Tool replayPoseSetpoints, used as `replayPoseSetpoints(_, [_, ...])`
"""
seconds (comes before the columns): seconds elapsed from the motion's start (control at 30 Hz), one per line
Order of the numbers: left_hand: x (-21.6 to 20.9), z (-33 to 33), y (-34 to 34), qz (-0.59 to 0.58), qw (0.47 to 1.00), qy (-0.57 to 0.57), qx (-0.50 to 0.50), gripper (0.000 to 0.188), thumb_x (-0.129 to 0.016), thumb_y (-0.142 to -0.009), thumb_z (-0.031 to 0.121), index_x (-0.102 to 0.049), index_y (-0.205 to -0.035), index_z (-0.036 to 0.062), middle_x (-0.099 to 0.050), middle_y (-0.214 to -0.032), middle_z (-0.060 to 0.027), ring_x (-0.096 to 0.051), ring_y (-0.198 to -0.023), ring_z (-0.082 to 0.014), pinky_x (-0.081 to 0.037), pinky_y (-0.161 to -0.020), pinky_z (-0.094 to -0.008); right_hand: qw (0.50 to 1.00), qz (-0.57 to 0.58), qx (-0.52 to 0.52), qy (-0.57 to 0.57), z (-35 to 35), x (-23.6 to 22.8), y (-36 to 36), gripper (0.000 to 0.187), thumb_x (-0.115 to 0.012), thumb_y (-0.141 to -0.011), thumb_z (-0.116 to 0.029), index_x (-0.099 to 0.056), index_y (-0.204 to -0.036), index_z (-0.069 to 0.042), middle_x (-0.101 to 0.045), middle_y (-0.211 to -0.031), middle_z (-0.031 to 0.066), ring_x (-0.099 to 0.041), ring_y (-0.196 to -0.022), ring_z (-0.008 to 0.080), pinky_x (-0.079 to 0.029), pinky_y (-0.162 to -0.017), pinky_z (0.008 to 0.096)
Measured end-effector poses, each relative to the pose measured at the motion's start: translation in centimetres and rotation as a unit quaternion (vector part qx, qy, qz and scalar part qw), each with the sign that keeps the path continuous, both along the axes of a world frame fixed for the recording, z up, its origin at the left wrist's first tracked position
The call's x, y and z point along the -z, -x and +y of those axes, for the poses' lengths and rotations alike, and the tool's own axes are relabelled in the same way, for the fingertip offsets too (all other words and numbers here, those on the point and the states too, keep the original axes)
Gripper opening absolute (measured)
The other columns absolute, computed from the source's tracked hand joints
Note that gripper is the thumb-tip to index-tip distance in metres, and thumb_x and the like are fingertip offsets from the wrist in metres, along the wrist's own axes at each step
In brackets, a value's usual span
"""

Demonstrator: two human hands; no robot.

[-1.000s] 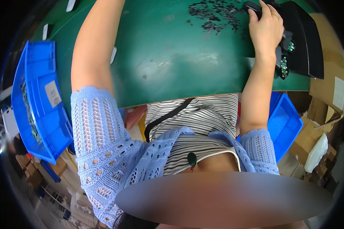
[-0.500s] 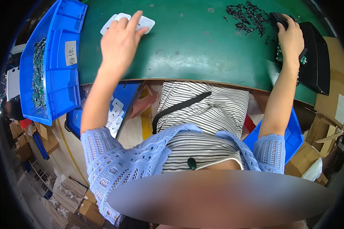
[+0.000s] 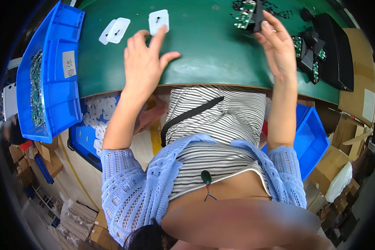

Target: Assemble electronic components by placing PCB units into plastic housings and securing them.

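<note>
My left hand reaches over the green table with its fingers spread. The index fingertip touches the lower edge of a rounded white plastic plate, which has a small black part on it. To the left of that hand, another white plate with a small black part overlaps a further plate. Between thumb and fingers, my right hand grips a black plastic piece with a green circuit board, raised over the table. Its fingers cover part of the black piece.
Behind the right hand lies a pile of small black parts. Black pieces with circuit boards sit beside a black box at the right. Blue bins stand left; a lower blue tray holds white plates. A cardboard box stands right.
My right hand has moved left from beside the black box, bringing the black piece with circuit board along. My left hand has drawn nearer and right; the white plates now lie apart.
</note>
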State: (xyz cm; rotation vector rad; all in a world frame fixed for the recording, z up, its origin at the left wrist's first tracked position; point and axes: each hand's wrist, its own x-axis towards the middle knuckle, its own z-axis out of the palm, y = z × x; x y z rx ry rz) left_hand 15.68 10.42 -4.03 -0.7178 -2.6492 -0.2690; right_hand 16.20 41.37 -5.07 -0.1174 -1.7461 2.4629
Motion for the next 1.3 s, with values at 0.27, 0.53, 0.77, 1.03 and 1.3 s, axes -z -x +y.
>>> replayPoseSetpoints(0.27, [1.0, 2.8, 3.1, 0.017, 0.997, -0.033, 0.071, 0.054, -0.070, -0.079, 0.027, -0.051, -0.125, 0.0069, -0.055, -0.109, -0.0111, -0.050, -0.102, -0.0309, -0.043, -0.082, -0.0403, 0.986, 0.024, -0.105, 0.125, -1.9, 0.6, -0.6, 0.040, -0.052, -0.096, -0.018, -0.047, -0.129, 0.003, -0.062, -0.116, 0.0105, -0.060, -0.104, 0.0188, -0.048, -0.094, 0.0345])
replayPoseSetpoints(0.53, [-2.1, 8.6, 0.3, -0.461, 0.671, -0.560, 0.155, 0.046, -0.062, -0.092, 0.024, -0.048, -0.126, -0.0018, -0.059, -0.117, -0.0127, -0.057, -0.105, -0.0160, -0.046, -0.092, -0.0293, 0.965, 0.004, -0.164, 0.207, -5.1, -0.3, -2.6, 0.036, -0.058, -0.094, -0.019, -0.052, -0.125, -0.001, -0.062, -0.111, 0.0067, -0.059, -0.099, 0.0145, -0.047, -0.088, 0.0314])
replayPoseSetpoints(0.77, [-2.5, 8.6, -0.6, -0.490, 0.607, -0.604, 0.163, 0.044, -0.067, -0.086, 0.011, -0.049, -0.124, -0.0017, -0.060, -0.112, -0.0080, -0.057, -0.103, -0.0125, -0.046, -0.093, -0.0283, 0.955, 0.028, -0.169, 0.242, -5.9, 0.6, -3.9, 0.036, -0.056, -0.095, -0.020, -0.051, -0.126, -0.002, -0.060, -0.114, 0.0070, -0.058, -0.102, 0.0163, -0.047, -0.092, 0.0346])
replayPoseSetpoints(1.03, [-2.8, 7.8, -0.9, -0.427, 0.713, -0.512, 0.216, 0.039, -0.072, -0.082, 0.011, -0.055, -0.117, 0.0023, -0.062, -0.107, -0.0034, -0.059, -0.101, -0.0129, -0.047, -0.091, -0.0293, 0.939, 0.030, -0.169, 0.298, -6.6, 1.2, -5.5, 0.028, -0.053, -0.096, -0.019, -0.054, -0.122, -0.007, -0.060, -0.117, 0.0067, -0.058, -0.105, 0.0166, -0.047, -0.093, 0.0358])
replayPoseSetpoints(1.3, [-2.9, 6.3, 3.5, -0.312, 0.883, -0.330, 0.120, 0.045, -0.064, -0.088, 0.035, -0.054, -0.126, 0.0146, -0.065, -0.089, -0.0091, -0.064, -0.076, -0.0195, -0.052, -0.067, -0.0326, 0.921, 0.062, -0.130, 0.362, -4.9, 0.9, -4.3, 0.041, -0.052, -0.095, -0.017, -0.044, -0.130, 0.003, -0.047, -0.131, 0.0218, -0.051, -0.117, 0.0321, -0.042, -0.104, 0.0418])
